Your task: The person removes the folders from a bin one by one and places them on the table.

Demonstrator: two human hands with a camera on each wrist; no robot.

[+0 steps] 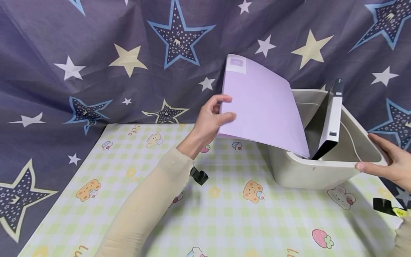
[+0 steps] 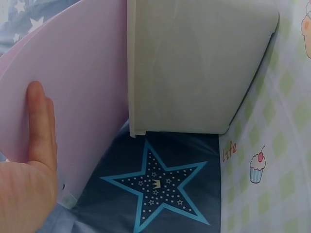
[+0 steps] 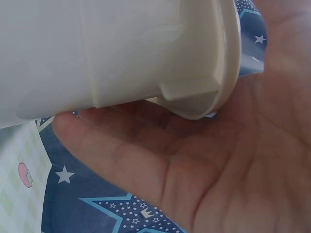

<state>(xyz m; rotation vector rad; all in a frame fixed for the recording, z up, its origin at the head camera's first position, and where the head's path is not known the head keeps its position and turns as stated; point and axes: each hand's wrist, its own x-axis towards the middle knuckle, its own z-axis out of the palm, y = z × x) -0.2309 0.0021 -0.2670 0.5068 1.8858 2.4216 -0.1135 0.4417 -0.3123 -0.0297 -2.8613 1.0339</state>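
Note:
In the head view, my left hand grips a light purple file folder by its left edge, thumb on the near face. The folder tilts over the left side of a pale grey plastic bin, its lower right corner overlapping the bin's front rim. My left fingers lie along the folder's other side in the left wrist view. My right hand holds the bin's front right corner, thumb on the rim and fingers along the outer side. Inside the bin, a black-and-white binder leans at an angle.
The bin stands at the right of a table covered by a green checked cloth with cartoon prints. Behind the table hangs a dark blue star-patterned curtain. A thin white cord-like handle runs along the bin's inner right wall.

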